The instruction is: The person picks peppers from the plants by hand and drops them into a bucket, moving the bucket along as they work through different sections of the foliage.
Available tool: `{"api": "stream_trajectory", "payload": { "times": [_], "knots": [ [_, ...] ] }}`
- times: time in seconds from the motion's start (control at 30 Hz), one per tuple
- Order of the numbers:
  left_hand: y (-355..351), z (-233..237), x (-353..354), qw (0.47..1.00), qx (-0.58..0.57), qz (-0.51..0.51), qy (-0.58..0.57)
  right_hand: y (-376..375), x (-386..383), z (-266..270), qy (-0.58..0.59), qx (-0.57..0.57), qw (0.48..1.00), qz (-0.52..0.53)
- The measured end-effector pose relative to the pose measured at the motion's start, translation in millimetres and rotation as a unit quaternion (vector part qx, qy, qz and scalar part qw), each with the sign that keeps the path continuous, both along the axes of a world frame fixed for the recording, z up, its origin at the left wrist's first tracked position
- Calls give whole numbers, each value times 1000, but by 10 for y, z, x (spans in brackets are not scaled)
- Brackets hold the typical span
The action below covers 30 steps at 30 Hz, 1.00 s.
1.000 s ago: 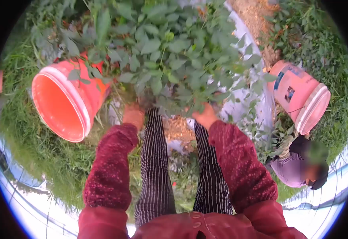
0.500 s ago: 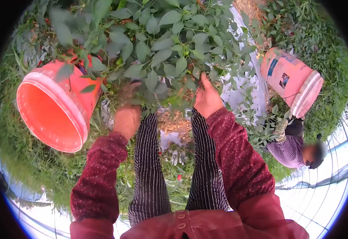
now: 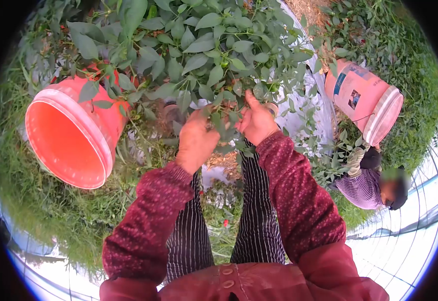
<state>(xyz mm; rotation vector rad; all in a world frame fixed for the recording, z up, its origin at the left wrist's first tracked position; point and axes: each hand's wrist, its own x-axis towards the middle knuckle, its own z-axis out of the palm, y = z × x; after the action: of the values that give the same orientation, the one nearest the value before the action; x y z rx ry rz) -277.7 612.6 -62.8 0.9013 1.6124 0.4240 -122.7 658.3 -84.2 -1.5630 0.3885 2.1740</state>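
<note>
Messy grass [image 3: 73,220], left hand [image 3: 197,140] and right hand [image 3: 259,123] in the plant [image 3: 211,47], fingers curled, can't tell round what, bucket [image 3: 102,118] tipped nearby

A leafy green plant [image 3: 201,46] spreads across the upper middle of the head camera's view, its broad, pointed leaves layered densely on slender stems. Foliage hangs low along its near edge, where the lowest sprigs thin out. A small, rounded green growth [image 3: 224,64], too small to identify, shows among the leaves.
</note>
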Motion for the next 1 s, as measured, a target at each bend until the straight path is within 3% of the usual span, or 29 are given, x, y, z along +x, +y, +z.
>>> {"api": "stream_trajectory", "payload": {
  "times": [0.13,0.2,0.27,0.33,0.4,0.43,0.47,0.5,0.53,0.57,0.6,0.67,0.7,0.73,0.8,0.83,0.87,0.93,1.0],
  "knots": [
    [55,65,63,998,10,-6,61,-99,-6,8,-27,32,999,-14],
    [112,120,31,994,11,-56,98,-128,-8,-41,-48,24,999,-4],
    [132,185,-30,957,132,-190,177,-193,5,-65,-121,51,990,53],
    [259,369,-79,960,80,-238,120,-191,-99,29,-162,26,986,-7],
    [362,471,-107,957,31,-282,64,-372,-22,-242,-207,279,920,182],
    [392,491,-106,937,28,-342,72,-457,-61,-310,-257,388,865,189],
    [431,524,-106,913,25,-400,78,-447,15,-317,-258,386,865,188],
    [471,573,-135,912,24,-402,77,-409,136,-326,-124,240,961,56],
    [519,642,-188,935,-57,-350,-8,-400,207,-339,19,79,993,-83],
    [528,683,-241,942,-137,-292,-91,-343,169,-223,34,84,986,-137],
    [434,694,-288,942,-140,-293,-90,-298,134,-174,35,82,986,-138],
    [166,757,-342,935,-168,-155,-270,-170,52,-101,-44,6,990,-134],
    [82,850,-311,924,-194,-157,-291,-125,0,-93,-90,35,993,-71],
    [-38,907,-254,924,-196,-157,-288,-86,-32,-79,-86,34,993,-73],
    [-355,868,-110,969,-160,-82,-172,-36,-72,-96,0,-42,990,-131],
    [-526,743,-75,988,-111,-32,-106,10,-126,-31,-15,-35,991,-127],
    [-527,706,-15,988,-109,-32,-104,11,-142,-28,-12,-33,991,-126],
    [-482,640,145,986,-81,142,-31,-5,-165,-27,-31,-31,990,-133],
    [-402,583,209,987,-67,142,-13,-22,-204,7,-36,-2,993,-116]
  ]
}}
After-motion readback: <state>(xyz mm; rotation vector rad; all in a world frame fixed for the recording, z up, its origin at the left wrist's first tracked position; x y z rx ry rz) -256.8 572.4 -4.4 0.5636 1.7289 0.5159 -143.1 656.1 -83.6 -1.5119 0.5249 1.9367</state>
